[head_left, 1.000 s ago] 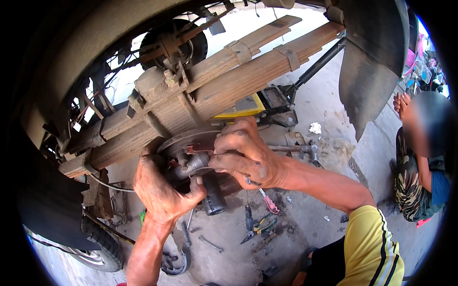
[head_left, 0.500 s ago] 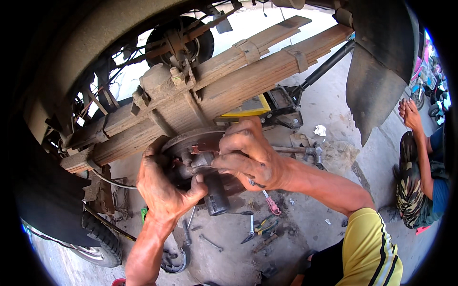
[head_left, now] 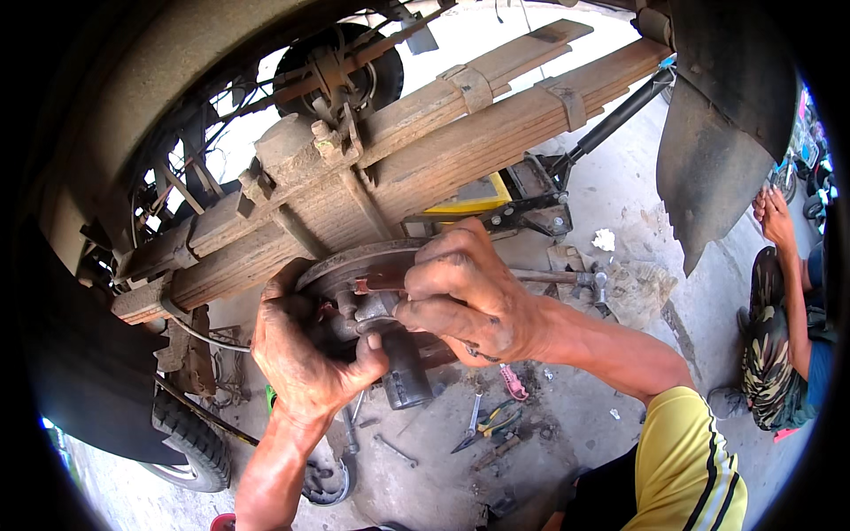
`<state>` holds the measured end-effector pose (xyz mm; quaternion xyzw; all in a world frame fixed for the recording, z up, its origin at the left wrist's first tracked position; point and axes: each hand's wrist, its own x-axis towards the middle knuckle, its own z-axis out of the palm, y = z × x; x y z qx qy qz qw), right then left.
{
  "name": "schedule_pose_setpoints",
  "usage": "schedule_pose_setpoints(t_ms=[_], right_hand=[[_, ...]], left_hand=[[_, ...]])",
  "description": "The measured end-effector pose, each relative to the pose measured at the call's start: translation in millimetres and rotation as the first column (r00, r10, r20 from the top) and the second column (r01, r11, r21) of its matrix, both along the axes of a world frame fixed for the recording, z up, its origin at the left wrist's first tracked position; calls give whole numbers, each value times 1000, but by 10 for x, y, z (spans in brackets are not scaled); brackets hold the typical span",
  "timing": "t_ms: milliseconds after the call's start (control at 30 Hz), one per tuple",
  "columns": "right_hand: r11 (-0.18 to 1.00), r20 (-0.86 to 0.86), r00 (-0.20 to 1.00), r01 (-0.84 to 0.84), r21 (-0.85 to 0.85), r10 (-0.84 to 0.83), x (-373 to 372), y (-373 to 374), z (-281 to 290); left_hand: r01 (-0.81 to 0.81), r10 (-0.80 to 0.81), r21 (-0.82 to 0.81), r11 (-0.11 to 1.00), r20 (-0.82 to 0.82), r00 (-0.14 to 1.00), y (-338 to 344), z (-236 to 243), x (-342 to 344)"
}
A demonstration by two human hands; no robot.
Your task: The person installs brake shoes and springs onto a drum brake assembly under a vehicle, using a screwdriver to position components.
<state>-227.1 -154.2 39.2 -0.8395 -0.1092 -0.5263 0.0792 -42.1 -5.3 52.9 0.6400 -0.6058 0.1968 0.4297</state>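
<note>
I see the dark, grimy, round hub (head_left: 375, 306) just nearer than the leaf spring (head_left: 434, 188); my left hand (head_left: 299, 358) clasps its left, half-curled; my right hand (head_left: 471, 305) curls at its right, its hold unclear.

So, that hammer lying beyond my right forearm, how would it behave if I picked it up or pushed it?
The hammer will probably feel head-heavy, since its head looks like metal. Its straight handle looks rigid, so it should lift without flexing. Nudged, it might swivel rather than roll, given the crosswise head.
</note>
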Motion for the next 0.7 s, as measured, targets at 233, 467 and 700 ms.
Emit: schedule_pose_setpoints(t_ms=[233,467,700], right_hand=[[995,-6,999,-31,92,32,12,21,-6],[991,-16,999,-41,131,44,2,37,87],[990,-53,999,-5,142,13,0,69,90]], left_hand=[[0,-1,12,1000,74,997,-16,54,4],[-32,39,119,992,-52,998,34,101,-79],[17,-18,-28,999,-31,999,-43,-5,-2]])
